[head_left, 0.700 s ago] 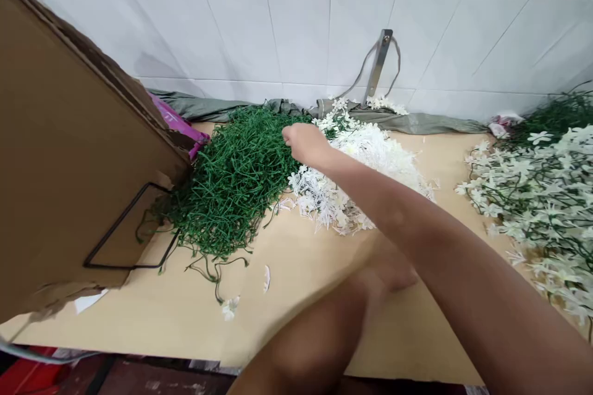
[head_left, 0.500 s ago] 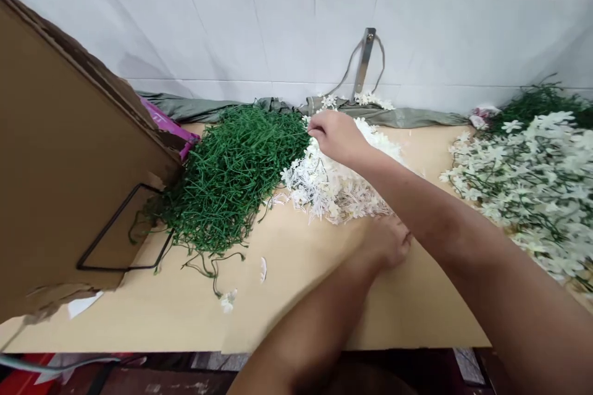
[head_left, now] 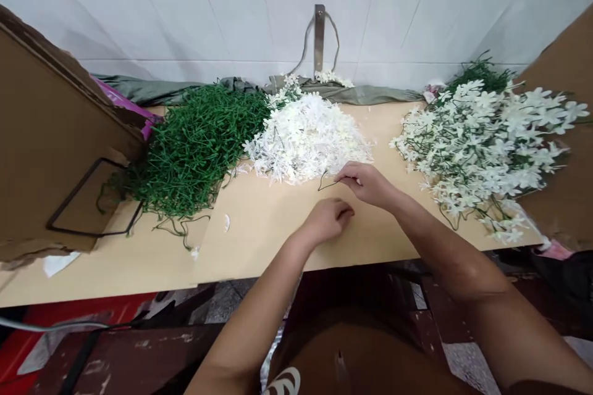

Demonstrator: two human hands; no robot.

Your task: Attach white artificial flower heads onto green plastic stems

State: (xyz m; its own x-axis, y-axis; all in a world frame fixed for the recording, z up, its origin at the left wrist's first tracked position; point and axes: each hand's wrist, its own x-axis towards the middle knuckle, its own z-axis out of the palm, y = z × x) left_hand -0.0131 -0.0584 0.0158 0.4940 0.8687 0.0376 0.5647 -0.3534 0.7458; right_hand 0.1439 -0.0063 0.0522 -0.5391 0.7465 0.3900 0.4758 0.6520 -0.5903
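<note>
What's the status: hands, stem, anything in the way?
Right hand pinching thin dark stem. Left hand curled nearby, can't see whether it holds anything. Nearest clutter: white flower pile, just beyond the stem.

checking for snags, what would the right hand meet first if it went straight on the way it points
Probably the heap of white, star-shaped artificial flowers, just ahead of the right hand; the exact gap is unclear.

A thin dark stem [head_left: 328, 186] juts, bent, from the right fingers [head_left: 348, 170]. White blossoms [head_left: 310, 136] lie heaped just beyond it.
</note>
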